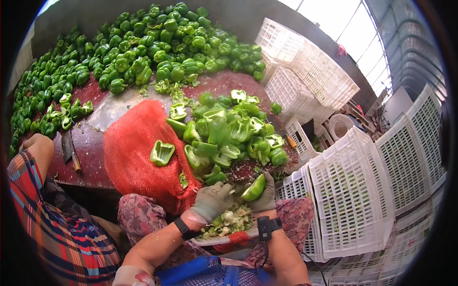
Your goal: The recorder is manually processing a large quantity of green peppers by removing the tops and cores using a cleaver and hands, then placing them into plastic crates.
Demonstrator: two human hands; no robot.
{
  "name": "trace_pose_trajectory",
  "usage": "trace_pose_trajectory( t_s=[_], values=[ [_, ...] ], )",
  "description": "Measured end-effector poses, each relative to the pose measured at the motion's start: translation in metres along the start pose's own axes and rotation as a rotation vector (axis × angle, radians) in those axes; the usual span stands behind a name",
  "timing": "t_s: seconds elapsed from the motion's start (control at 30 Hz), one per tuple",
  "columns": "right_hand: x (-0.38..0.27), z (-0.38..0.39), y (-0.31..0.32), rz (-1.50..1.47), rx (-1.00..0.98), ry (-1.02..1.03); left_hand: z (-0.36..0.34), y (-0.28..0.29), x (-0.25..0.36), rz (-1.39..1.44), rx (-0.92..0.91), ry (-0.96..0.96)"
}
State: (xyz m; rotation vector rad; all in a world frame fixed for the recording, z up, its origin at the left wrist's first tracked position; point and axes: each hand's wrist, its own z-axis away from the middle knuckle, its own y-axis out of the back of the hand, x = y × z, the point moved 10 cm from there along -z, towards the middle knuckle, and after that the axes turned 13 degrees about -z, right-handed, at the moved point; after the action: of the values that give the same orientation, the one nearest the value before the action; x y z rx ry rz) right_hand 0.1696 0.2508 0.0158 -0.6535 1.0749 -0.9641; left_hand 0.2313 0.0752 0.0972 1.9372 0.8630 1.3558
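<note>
Scraps [231, 221] are held in a tray [204, 242]. Above, 1 cut pepper [254, 188] is gripped by the right hand [265, 194]; the left hand [213, 199] is curled nearby, its grip unclear. Beyond, pepper pieces [219, 131] are heaped; farther, whole peppers [138, 47] are piled.

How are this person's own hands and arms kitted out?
The left hand and right hand wear greyish gloves. The left wrist carries a dark band; the right, a boxy black strapped device. Both forearms show bare; a pale, reddish-patterned sleeve shows farther up the left arm.
</note>
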Motion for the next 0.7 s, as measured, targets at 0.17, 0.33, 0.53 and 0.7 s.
trace_pose_trajectory(
  t_s=[0.17, 0.33, 0.53, 0.7],
  values=[
    [0.006, 0.009, -0.009, 0.199, -0.168, -0.107, 0.001, -0.024, 0.024, 0.104, -0.174, -0.166],
    [0.039, 0.033, -0.031, 0.487, -0.282, -0.206, 0.010, -0.039, 0.032, 0.460, -0.239, -0.281],
    [-0.046, 0.038, -0.076, 0.657, -0.187, 0.361, 0.003, -0.012, 0.031, 0.318, -0.019, -0.204],
    [-0.011, 0.042, -0.073, 1.620, -0.442, 0.475, 0.001, -0.031, 0.025, 0.157, -0.059, -0.250]
  ],
)
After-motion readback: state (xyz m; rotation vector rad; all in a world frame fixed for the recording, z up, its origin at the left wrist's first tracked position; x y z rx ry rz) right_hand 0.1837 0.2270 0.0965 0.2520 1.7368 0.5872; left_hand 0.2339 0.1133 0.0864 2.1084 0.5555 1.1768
